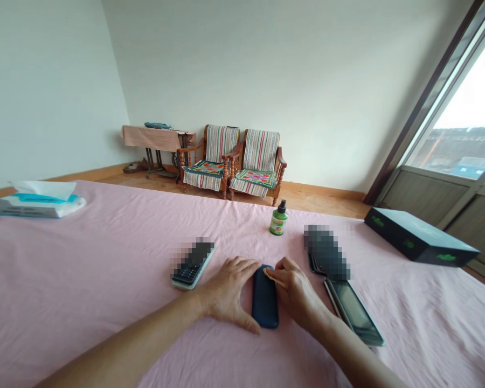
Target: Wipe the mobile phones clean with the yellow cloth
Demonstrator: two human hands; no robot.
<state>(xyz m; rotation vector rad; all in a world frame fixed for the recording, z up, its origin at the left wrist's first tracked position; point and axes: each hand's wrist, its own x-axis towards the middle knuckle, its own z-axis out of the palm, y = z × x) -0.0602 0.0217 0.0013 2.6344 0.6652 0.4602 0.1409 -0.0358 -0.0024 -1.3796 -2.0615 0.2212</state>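
A dark blue phone (pixel 265 302), plain face up, lies on the pink cloth in front of me; whether that face is a case cannot be made out. My left hand (pixel 230 291) braces it from the left, fingertips at its top corner and thumb at its bottom corner. In my right hand (pixel 294 285) a small yellowish cloth (pixel 270 275) is pinched and pressed on the phone's upper right part. The right fingertips are partly hidden. Left of my hands is another phone (pixel 192 269) with a pale edge, its screen partly blurred out.
Beyond the hands stands a green spray bottle (pixel 278 220). Dark phones (pixel 327 253) and a phone with a glossy screen (pixel 358 312) lie to the right. A black box (pixel 420 237) sits far right, a tissue pack (pixel 40 205) far left. Two chairs (pixel 258 156) stand past the pink cloth (pixel 117 258).
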